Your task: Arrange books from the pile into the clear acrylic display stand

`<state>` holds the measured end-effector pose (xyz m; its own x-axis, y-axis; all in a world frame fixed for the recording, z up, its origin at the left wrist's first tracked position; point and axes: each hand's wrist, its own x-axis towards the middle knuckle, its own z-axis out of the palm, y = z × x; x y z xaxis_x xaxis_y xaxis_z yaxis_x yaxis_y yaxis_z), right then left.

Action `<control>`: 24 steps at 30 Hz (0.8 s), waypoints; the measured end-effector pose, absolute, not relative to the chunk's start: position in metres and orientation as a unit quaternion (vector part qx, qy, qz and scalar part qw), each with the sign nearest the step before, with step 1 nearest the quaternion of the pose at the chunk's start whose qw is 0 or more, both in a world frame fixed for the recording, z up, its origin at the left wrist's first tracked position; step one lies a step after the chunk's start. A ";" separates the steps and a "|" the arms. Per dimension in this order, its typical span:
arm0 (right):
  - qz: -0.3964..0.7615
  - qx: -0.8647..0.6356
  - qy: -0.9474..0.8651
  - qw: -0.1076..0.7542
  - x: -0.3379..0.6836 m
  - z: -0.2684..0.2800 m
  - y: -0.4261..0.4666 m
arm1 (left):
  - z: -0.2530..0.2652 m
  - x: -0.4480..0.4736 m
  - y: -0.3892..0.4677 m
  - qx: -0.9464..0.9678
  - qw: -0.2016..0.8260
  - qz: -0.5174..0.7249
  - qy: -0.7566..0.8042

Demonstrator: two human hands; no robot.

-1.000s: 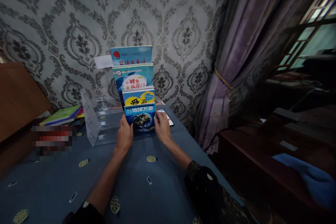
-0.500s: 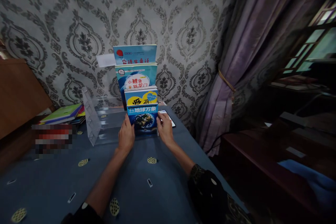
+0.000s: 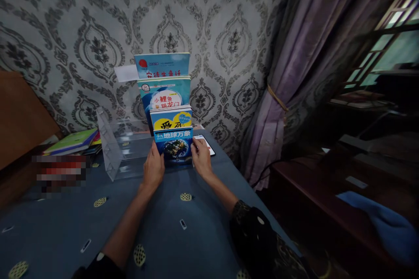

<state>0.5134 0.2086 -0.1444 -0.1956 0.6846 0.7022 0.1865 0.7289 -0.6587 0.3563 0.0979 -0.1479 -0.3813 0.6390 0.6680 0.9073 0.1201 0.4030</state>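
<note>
A blue book with a picture of the Earth [image 3: 173, 148] stands upright at the front of a stepped row of books. My left hand [image 3: 153, 167] is closed on its left edge, and my right hand [image 3: 201, 157] grips the right edge. Behind it rise a white-and-yellow book [image 3: 170, 118], a teal book [image 3: 183, 89] and, tallest at the back, a light blue book [image 3: 163, 63]. The lower parts of these are hidden. They stand at the right end of a clear plastic tiered rack [image 3: 109, 148], whose left part shows bare tiers.
A phone [image 3: 206, 144] lies just right of the books on the blue patterned tablecloth [image 3: 163, 235]. Several books [image 3: 73, 140] are stacked at the left, near a brown wooden panel [image 3: 22, 117]. A patterned wall stands behind, and a purple curtain [image 3: 271, 96] hangs at the right.
The camera view has shifted slightly, so everything sits a little further left. Both hands keep their hold on the Earth book, which shows no clear movement against the rack.
</note>
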 end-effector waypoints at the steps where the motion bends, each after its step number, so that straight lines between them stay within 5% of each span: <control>1: 0.221 -0.294 -0.741 0.562 0.513 -0.144 0.209 | -0.148 0.356 0.098 -0.531 0.169 -0.400 -0.727; 24: 0.240 -0.288 -0.748 0.548 0.519 -0.143 0.209 | -0.141 0.358 0.094 -0.522 0.160 -0.395 -0.739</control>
